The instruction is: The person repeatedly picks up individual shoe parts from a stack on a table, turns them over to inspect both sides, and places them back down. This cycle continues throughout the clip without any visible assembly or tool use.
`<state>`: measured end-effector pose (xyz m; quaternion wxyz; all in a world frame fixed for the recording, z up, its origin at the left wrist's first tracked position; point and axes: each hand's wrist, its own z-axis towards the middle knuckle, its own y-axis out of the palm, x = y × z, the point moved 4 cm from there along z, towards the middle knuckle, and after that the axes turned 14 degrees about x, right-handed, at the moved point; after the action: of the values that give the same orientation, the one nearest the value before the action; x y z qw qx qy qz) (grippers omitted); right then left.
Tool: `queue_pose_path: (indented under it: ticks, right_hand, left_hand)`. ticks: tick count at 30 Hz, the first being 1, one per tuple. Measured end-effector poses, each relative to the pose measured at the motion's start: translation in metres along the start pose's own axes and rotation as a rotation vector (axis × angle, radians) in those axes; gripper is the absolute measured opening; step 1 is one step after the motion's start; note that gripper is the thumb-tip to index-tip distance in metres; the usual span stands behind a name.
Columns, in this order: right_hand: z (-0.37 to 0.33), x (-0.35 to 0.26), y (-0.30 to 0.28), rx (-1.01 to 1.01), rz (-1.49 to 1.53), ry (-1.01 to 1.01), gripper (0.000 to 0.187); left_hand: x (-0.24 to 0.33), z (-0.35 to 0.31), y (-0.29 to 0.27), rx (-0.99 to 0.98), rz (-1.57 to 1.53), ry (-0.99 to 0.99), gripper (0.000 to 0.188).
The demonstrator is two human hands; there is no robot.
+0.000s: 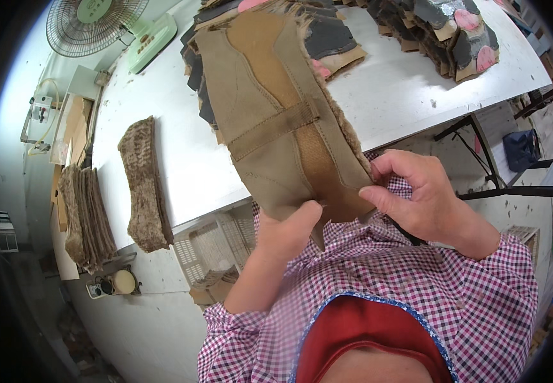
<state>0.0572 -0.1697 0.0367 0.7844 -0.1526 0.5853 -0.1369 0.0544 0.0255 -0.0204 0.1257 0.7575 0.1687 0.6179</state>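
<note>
A stitched boot upper in olive-brown leather with a tan middle panel and a cross strap lies partly on the white table, its near end out over the table's edge. Brown fleece shows along its right side. My left hand grips the near end, thumb on top and fingers hidden beneath. At the right near corner, my right hand pinches the edge between thumb and fingers. Under and behind the upper is a stack of dark grey and tan pieces with pink patches.
On the white table lie a fleece piece and a pile of fleece pieces at the left edge. Another stack of grey and tan pieces stands far right. A fan sits far left; a plastic crate stands below the table.
</note>
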Motion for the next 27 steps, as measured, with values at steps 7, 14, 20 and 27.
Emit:
queue_pose_path:
  ticks: [7, 14, 20, 27]
  right_hand:
    - [-0.008, 0.006, 0.005, -0.059, 0.145, 0.22, 0.017]
    - [-0.002, 0.004, 0.01, 0.064, 0.14, 0.028, 0.018]
    - [0.002, -0.003, 0.01, 0.092, 0.098, -0.052, 0.018]
    - [0.002, -0.009, 0.018, 0.297, -0.173, -0.389, 0.023]
  left_hand:
    - [0.006, 0.005, 0.016, 0.128, 0.13, 0.234, 0.037]
    - [0.006, 0.006, 0.015, 0.136, -0.027, 0.221, 0.035]
    - [0.004, 0.003, 0.014, 0.123, 0.03, 0.204, 0.036]
    - [0.003, 0.004, 0.013, 0.17, 0.041, 0.23, 0.036]
